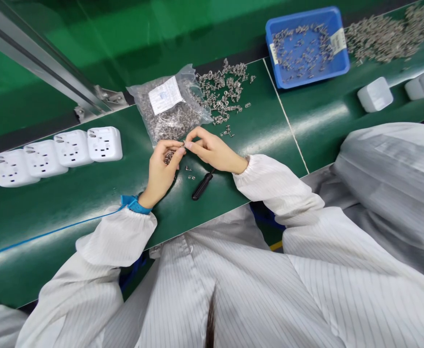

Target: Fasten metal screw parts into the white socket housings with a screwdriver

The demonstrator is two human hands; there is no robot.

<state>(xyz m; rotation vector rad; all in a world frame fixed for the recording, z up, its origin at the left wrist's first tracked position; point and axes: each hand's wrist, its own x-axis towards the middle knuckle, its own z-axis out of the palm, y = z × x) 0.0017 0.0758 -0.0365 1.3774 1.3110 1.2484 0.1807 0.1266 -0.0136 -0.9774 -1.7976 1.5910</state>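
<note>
My left hand (163, 166) is closed around a cluster of small metal parts (168, 156), with a blue band at its wrist. Its thumb and fingertips meet those of my right hand (210, 149), which pinches a tiny metal piece (183, 144) whose exact kind is too small to make out. Just below the hands, a black-handled screwdriver (202, 186) lies on the green bench, its tip partly hidden by my right hand. A few loose small metal parts (191, 177) rest beside it. Beyond my hands lies a clear plastic bag (168, 121) full of metal parts with a white label.
Loose metal clips (228, 92) are heaped right of the bag. A blue tray (308, 72) holds scattered metal pieces, with another pile (389, 36) beyond. Several white socket units (105, 144) line the left, and white housings (374, 94) the right. A co-worker's sleeve (393, 169) is at right.
</note>
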